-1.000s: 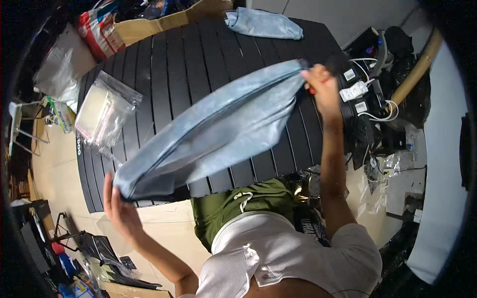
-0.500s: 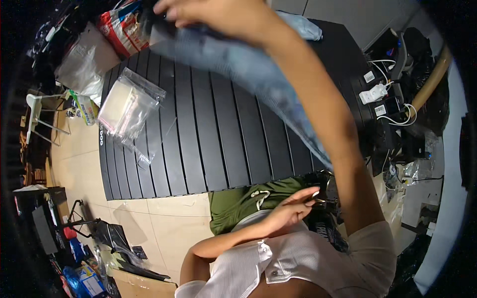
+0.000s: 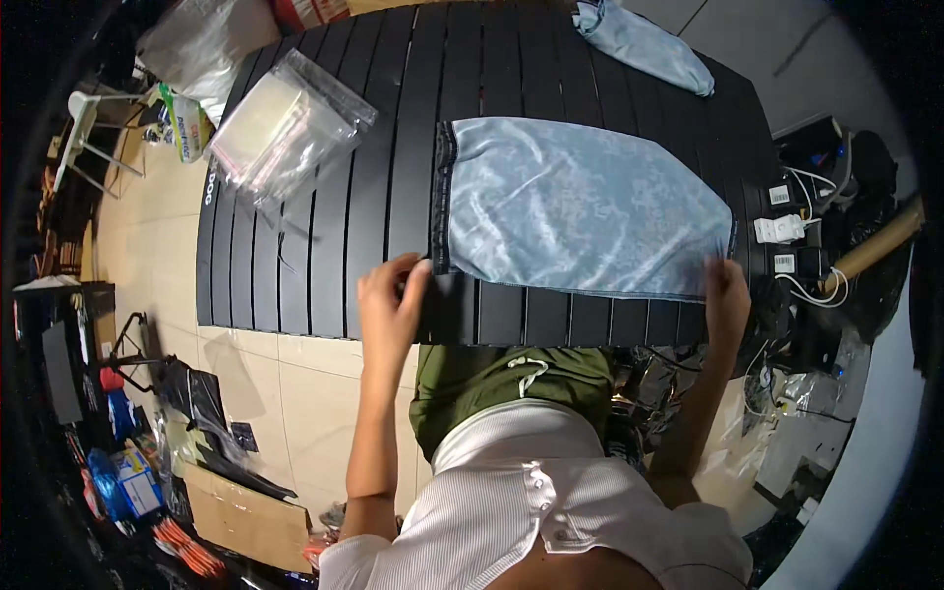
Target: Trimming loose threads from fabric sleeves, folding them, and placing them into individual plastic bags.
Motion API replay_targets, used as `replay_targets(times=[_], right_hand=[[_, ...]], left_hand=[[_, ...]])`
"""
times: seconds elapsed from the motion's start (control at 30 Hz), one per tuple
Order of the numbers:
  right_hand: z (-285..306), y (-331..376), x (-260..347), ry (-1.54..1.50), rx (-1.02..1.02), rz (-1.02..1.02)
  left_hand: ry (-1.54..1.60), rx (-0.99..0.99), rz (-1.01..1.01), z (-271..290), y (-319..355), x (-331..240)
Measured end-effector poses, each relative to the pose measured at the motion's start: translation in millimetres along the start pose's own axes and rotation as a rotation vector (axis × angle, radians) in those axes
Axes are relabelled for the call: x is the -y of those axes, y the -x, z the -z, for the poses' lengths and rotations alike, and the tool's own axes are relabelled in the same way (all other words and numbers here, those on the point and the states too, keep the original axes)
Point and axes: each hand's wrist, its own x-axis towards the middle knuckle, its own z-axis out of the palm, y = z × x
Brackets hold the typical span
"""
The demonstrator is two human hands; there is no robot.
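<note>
A light blue cloth [image 3: 580,208] lies spread flat on the black slatted table [image 3: 324,226], right of centre, its dark-trimmed edge facing left. The left hand [image 3: 391,300] rests at the near left corner of the cloth — its fingers [image 3: 413,275] pinch the dark edge there. The right hand [image 3: 728,295] sits at the near right corner, fingers curled onto the cloth's edge; whether they grip or merely press cannot be told. A second blue cloth [image 3: 644,44] lies crumpled at the far right of the table, well apart. Clear plastic bags [image 3: 290,123] lie on the far left portion — one holds a pale folded item.
</note>
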Motion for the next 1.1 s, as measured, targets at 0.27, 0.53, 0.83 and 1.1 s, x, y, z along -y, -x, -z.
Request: replay_targets(times=[0.27,0.53,0.83,1.1], right_hand=[[-6,-9,-41,0.219,0.251,-0.316],[78,-59,3,-1.405,0.422,-0.331],[-11,-95,24,-0.374,-0.073,-0.101],[-39,-12,109,-0.434,0.388,-0.025]], left_hand=[[0.045,-0.026,-0.1,-11,-12,-22],[0.436,0.061,0.167,59,11,-56],[1.31,0.324,0.506,-13,-10,-19],[1.233,0.339,0.519,-13,-4,-26]])
